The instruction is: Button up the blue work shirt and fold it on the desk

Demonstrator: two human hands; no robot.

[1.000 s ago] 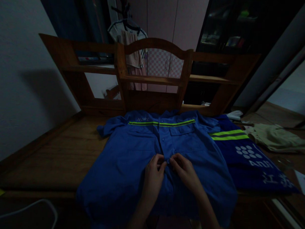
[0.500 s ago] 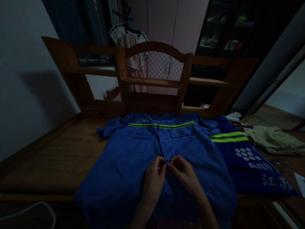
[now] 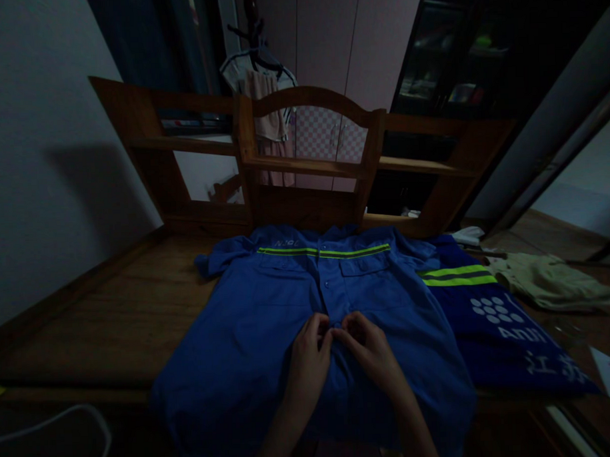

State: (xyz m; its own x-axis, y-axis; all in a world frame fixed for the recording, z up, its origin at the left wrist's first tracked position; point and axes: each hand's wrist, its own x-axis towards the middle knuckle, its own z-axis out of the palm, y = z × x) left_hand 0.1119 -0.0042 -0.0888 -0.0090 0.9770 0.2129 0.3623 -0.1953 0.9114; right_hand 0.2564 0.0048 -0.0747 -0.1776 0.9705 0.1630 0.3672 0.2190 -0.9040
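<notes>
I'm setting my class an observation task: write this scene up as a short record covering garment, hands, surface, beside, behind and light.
Garment: blue shirt, spread front up, with a yellow-green stripe across the chest
Hands: left hand and right hand close together, fingertips pinching at the shirt's front placket
Surface: wooden surface
Beside: dark blue garment with pale lettering, at the right
Behind: wooden shelf unit, arched in the middle
Light: dim

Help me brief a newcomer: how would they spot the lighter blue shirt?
Find the wooden shelving, then the wooden surface before it. The shirt lies spread there; unlike the darker blue garment at right, it shows front buttons and chest pockets.
</notes>
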